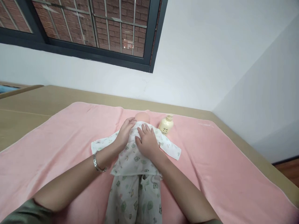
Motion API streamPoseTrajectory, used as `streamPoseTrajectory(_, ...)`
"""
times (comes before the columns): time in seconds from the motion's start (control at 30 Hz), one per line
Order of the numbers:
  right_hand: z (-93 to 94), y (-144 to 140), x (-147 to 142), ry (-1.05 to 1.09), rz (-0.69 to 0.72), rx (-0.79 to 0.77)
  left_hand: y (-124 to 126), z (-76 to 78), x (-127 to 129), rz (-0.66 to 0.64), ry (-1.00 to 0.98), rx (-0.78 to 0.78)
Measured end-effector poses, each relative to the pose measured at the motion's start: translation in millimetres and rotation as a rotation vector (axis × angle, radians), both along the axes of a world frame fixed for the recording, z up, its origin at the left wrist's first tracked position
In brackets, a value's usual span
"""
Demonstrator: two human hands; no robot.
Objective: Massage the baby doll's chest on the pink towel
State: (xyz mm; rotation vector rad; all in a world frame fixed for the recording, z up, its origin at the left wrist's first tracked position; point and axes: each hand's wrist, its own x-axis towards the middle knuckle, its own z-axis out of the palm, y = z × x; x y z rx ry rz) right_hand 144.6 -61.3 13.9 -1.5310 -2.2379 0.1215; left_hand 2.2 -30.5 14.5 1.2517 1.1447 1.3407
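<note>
Hands rest flat on a doll (136, 155) lying dressed in printed pyjamas on the pink towel (210, 155): left hand (125, 132) cups its shoulder, right hand (147, 141) presses its chest, fingers spread, gripping nothing. A cream pump bottle (166, 124) stands just beside its head.

White walls (210, 62) meet in a corner at 2 o'clock. Dark-framed window (149, 37) at 11 o'clock, metal bars, brick wall (112, 21) outside. Tan bed platform (35, 102) under a pink blanket (221, 161). Strip of wood floor (289, 169) at 4 o'clock. Soft, even daylight.
</note>
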Motion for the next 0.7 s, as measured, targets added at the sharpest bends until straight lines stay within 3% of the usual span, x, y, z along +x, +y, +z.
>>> streamPoseTrajectory(0.13,14.6,4.7,15.4,0.014,-0.033,0.052,1.6,10.3,12.8,-0.102,-0.170,0.066)
streamPoseTrajectory(0.23,34.2,11.3,40.7,0.134,-0.133,0.175,4.6,29.6,31.2,-0.261,-0.394,-0.063)
streamPoseTrajectory(0.33,46.6,21.2,67.7,0.205,-0.252,0.234,15.4,47.3,54.1,-0.416,-0.472,-0.188)
streamPoseTrajectory(0.57,39.0,40.3,91.0,0.052,-0.261,0.149,45.4,62.9,94.7,-0.520,-0.348,-0.239)
streamPoseTrajectory(0.7,36.2,41.5,87.1,-0.060,-0.280,0.187,46.4,67.8,98.3,-0.536,-0.510,-0.310)
